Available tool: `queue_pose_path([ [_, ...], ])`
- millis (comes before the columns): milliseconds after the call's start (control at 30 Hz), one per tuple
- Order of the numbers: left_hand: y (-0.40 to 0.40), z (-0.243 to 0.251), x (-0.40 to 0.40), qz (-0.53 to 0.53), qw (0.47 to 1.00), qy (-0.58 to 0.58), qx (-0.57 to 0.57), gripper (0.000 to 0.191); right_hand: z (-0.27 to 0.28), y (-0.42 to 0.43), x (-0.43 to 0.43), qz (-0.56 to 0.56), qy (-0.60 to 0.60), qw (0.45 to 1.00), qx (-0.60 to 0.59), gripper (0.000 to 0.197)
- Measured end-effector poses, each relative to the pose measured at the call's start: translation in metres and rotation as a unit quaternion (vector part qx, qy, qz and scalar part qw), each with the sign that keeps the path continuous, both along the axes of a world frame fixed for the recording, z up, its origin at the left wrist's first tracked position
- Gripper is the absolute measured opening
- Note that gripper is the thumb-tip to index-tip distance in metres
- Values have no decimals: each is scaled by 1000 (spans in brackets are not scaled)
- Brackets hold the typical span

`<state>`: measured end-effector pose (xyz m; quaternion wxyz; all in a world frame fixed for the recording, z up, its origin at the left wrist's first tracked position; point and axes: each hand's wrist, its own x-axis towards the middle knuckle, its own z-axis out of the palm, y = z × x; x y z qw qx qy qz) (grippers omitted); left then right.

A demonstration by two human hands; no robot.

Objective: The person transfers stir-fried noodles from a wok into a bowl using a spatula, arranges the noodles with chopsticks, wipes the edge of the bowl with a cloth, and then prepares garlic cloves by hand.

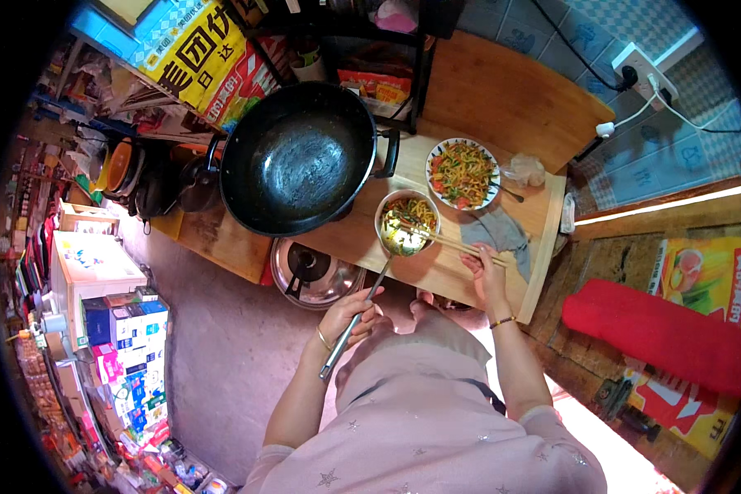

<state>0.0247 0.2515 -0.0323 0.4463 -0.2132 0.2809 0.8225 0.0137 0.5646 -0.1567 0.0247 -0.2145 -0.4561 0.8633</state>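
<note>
My left hand (pixel 350 320) is closed around the handle of a long metal ladle or spatula (pixel 376 285), whose head lies in a white bowl (pixel 378 231) of cooked food. Wooden chopsticks (pixel 454 243) are held in my right hand (pixel 483 265), their tips over the same bowl. Behind it to the right stands a larger patterned plate or bowl (pixel 431 188) of cooked vegetable strips, with a utensil handle (pixel 511 194) sticking out. A large black wok (pixel 302 160) sits to the left of the bowls, with only oily residue inside.
A grey cloth (pixel 500 233) and a crumpled plastic bag (pixel 526 170) lie on the wooden board (pixel 361 247). A lidded metal pot (pixel 312 287) stands below the edge. A wooden board (pixel 506 92) leans behind, near a power strip (pixel 645 74). Boxes (pixel 139 336) are stacked at left.
</note>
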Motion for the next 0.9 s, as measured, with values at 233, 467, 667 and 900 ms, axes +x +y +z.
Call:
queue_pose_path([
  [233, -5, 19, 0, -16, 1000, -12, -23, 31, -8, -8, -3, -10, -31, 998, -49, 21],
  [467, -9, 22, 1, -40, 999, -2, -20, 31, -29, -10, -3, 41, -38, 993, -104, 23],
  [667, -14, 5, 10, -47, 998, -16, -31, 39, -32, -9, -11, -31, -45, 992, -113, 24],
  [900, -16, 10, 7, -27, 999, -22, -36, 39, -34, -12, 0, 32, -69, 993, -95, 23],
])
